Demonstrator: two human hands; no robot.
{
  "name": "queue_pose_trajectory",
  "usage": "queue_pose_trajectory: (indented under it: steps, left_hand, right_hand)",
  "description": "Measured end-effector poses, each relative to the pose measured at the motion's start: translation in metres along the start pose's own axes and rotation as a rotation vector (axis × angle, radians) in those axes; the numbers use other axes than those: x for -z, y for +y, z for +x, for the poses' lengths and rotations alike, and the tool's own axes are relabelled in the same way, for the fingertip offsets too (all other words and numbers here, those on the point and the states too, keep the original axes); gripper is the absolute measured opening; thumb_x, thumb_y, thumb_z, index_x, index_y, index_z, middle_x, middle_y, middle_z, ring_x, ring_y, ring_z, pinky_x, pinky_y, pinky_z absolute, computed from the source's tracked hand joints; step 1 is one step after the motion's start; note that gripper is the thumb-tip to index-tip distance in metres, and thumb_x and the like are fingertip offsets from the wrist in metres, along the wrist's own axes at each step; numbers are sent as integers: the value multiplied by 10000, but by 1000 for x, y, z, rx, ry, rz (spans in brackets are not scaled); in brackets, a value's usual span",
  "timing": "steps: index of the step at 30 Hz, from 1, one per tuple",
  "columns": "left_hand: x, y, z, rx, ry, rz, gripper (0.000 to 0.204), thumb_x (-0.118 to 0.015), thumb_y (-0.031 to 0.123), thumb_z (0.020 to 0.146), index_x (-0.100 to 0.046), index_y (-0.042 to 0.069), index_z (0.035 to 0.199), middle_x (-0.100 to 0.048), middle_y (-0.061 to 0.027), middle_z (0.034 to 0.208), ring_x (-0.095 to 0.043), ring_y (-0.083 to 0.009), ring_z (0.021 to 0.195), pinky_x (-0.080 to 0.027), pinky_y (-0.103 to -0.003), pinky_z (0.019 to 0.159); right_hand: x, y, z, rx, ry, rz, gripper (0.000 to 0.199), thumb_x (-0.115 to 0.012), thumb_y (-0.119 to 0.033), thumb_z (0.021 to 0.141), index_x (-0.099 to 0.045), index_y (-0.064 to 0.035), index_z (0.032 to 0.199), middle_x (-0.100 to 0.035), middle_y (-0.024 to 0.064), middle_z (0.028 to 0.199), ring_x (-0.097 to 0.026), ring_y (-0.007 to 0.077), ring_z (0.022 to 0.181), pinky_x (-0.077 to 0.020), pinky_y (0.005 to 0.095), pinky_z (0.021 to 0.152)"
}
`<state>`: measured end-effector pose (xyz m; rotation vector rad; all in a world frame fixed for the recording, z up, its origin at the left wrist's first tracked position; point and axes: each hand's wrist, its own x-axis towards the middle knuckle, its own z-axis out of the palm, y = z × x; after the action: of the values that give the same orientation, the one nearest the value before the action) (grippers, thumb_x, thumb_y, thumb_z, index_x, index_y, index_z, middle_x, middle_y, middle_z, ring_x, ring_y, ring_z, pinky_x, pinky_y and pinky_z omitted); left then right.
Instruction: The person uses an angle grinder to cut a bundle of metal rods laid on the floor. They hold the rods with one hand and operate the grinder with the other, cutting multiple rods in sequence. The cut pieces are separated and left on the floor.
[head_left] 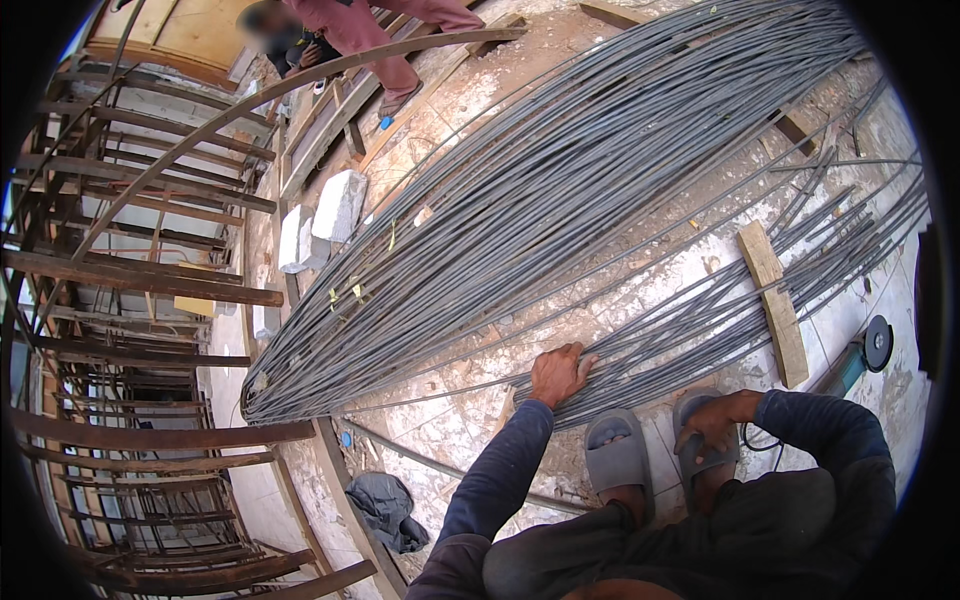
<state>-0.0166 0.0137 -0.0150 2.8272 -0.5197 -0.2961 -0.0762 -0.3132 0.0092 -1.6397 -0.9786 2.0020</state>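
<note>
From my remote post I am looking down on two bare hands and a lot of dark metal rods. The left hand (563,375) is resting on the near end of the small bundle (680,345), with its fingers bending down over the rods; I cannot tell whether they are closing round any. The right hand (715,420) is hanging open over the right sandal (718,467), its fingers loosely bent and apart; whether it is touching the sandal or the foot I cannot tell. The left sandal (618,465) is standing beside it, also grey.

The small bundle is lying just beyond the feet, slanting up toward the right rim. A wood block (772,300) is lying across it, and near that block a teal grinder (865,360) is sitting on the tiles; any marking on its body or dark disc is too small for me to be reading. Beyond, the big pile (560,200) of rods is spreading from the middle left to the upper right, with pale yellowish ties (355,292) showing among its strands.

Nearer the left, a black bag (385,510) is lying crumpled on the floor, and white blocks (340,205) are standing beside the big pile. Wooden beams (150,280) are filling the left side. At the top a co-worker in reddish trousers (365,45) is standing, and a second person (290,45) is staying low beside them.
</note>
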Motion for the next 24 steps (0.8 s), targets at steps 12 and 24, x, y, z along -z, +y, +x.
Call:
queue_pose_trajectory:
  steps: [12, 24]
  left_hand:
    - [-3, -1, 1, 3, -11, 0, 393, -553, 460, 961, -630, 75, 949, -698, -170, 820, -686, -371, 737, -527, -462, 652]
    - [-2, -1, 0, 3, -9, 11, 382, -566, 456, 958, -636, 80, 966, -699, -165, 821, -688, -363, 733, -533, -454, 648]
  right_hand:
    - [-2, 11, 7, 26, 0, 11, 580, -658, -382, 934, -479, -235, 1466, -711, 97, 715, -715, 228, 647, -556, 343, 576]
    - [-3, 13, 11, 15, -10, 32, 579, -656, -370, 936, -478, -221, 1466, -710, 105, 721, -718, 233, 663, -560, 342, 588]
